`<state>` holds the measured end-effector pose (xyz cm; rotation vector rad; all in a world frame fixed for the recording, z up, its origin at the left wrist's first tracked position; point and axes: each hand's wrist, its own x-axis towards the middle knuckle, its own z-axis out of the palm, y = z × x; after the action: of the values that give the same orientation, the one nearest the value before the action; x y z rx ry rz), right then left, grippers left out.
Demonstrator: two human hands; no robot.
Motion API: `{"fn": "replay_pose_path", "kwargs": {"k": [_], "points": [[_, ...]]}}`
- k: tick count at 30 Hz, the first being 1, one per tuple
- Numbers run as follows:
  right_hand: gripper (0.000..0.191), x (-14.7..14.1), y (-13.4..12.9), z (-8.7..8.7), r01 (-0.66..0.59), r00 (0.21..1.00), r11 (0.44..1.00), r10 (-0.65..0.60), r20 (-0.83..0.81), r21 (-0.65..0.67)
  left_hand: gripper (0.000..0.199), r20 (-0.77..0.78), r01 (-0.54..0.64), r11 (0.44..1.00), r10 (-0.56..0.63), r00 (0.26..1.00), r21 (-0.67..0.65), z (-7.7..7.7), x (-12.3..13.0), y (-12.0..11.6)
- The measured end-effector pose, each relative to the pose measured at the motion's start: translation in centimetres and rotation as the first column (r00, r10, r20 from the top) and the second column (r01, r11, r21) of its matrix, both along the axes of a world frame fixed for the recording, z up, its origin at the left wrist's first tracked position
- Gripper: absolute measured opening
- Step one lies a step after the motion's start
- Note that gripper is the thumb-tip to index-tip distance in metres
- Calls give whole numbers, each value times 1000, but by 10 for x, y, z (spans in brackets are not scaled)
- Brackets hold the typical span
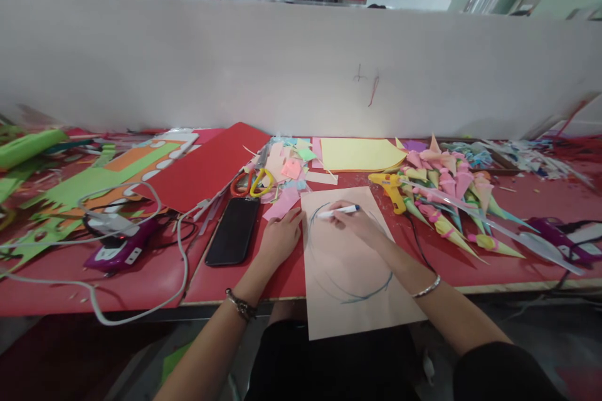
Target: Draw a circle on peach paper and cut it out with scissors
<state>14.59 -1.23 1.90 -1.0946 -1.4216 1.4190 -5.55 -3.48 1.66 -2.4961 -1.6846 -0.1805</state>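
Observation:
A sheet of pale peach paper lies in front of me, its near end hanging over the table's edge. Dark sketchy arcs on it form a large, partly closed circle. My right hand is closed round a white marker with a dark blue end, over the upper left of the circle; the hand hides the writing tip. Just left of the sheet, my left hand rests flat on the red table with its fingers stretched out, close to the paper's edge and a pink paper scrap.
A black phone and scissors with red and yellow handles lie to the left. Rightward are a yellow glue gun and a pile of paper cones. White cables cross the left side. A white partition stands behind.

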Motion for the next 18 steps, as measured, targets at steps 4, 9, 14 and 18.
{"fn": "replay_pose_path", "kwargs": {"k": [4,9,14,18], "points": [[22,0,8,-13,250,964,959,-259,56,136,38,10,-2,1000,2,1000,-1,2,1,-1],[15,1,4,-13,256,940,920,-308,146,296,38,14,8,1000,-8,1000,0,1,0,-1],[9,-3,0,-10,256,920,901,-338,197,351,38,13,20,1000,-20,1000,16,-1,-1,-1],[10,-10,-4,-7,161,948,910,-250,195,383,37,20,18,999,-19,1000,30,-1,0,0]]}}
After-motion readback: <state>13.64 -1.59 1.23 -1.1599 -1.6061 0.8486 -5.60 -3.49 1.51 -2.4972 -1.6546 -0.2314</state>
